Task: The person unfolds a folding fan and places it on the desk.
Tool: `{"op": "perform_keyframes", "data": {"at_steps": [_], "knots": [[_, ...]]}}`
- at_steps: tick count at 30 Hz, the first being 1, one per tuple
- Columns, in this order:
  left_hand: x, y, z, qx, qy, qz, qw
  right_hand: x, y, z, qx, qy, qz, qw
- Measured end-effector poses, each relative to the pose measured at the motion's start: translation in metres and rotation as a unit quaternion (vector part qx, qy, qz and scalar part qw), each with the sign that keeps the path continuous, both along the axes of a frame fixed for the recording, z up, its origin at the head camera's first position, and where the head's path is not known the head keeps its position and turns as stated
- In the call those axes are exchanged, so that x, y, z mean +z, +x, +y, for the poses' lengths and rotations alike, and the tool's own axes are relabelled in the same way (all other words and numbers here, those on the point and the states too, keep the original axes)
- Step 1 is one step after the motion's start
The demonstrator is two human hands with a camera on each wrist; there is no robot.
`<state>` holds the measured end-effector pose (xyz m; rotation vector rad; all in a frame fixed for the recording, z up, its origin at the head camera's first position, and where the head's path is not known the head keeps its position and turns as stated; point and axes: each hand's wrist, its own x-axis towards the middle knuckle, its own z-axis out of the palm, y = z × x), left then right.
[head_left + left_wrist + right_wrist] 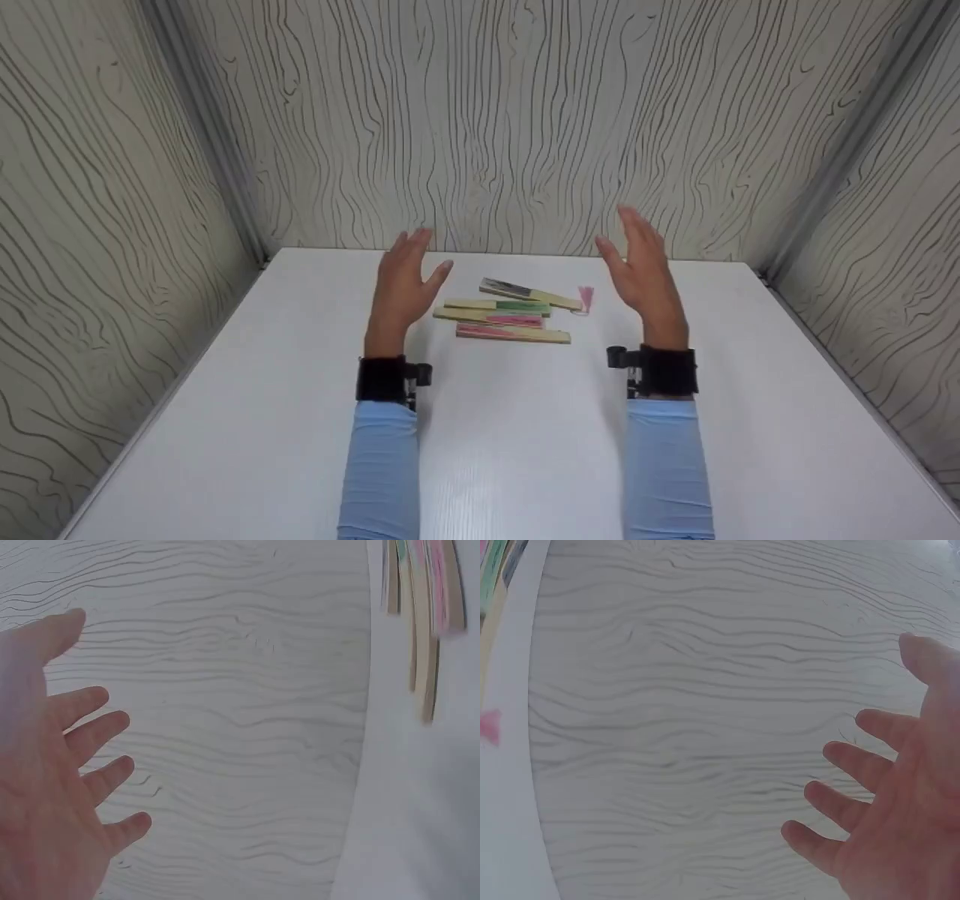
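Observation:
Several folded hand fans lie in a loose stack on the white table, between my two hands in the head view. The farthest fan (510,288) has a dark pattern and a pink tassel (586,297) at its right end. Next to it are a green-and-cream fan (523,307) and a pink-and-cream fan (517,321). Another pink-and-cream fan (513,333) lies nearest to me. My left hand (403,289) is raised to the left of the fans, fingers spread and holding nothing. To their right, my right hand (643,277) is held up with extended fingers, also holding nothing.
The white table (517,450) reaches back to a wood-grain patterned wall (480,127). Similar panels stand at left and right, with grey posts (202,135) in the corners. Each wrist wears a black strap (381,378) with a small camera mount.

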<state>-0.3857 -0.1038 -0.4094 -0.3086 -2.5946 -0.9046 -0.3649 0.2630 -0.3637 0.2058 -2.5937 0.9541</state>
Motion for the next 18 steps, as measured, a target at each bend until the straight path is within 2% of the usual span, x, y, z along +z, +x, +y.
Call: {"op": "perform_keyframes", "data": {"at_steps": [2,4,7,10,13,18], "knots": [[-0.010,-0.006,0.015,-0.026,0.011,-0.003,0.9996,-0.012,-0.012,-0.015,0.022,0.005,-0.013,1.000],[-0.023,-0.012,0.026,-0.049,0.001,-0.022,0.9985,-0.026,-0.024,-0.028,0.049,0.028,-0.035,0.998],[-0.044,-0.019,0.035,-0.069,-0.028,-0.082,0.9939,-0.050,-0.037,-0.038,0.084,0.079,-0.085,0.990],[-0.059,-0.022,0.036,-0.066,-0.045,-0.137,0.9874,-0.067,-0.043,-0.042,0.094,0.110,-0.143,0.979],[-0.066,-0.025,0.037,-0.068,-0.053,-0.154,0.9843,-0.077,-0.047,-0.043,0.090,0.122,-0.180,0.972],[-0.068,-0.028,0.039,-0.081,-0.079,-0.146,0.9829,-0.083,-0.049,-0.044,0.092,0.132,-0.216,0.963]]}}
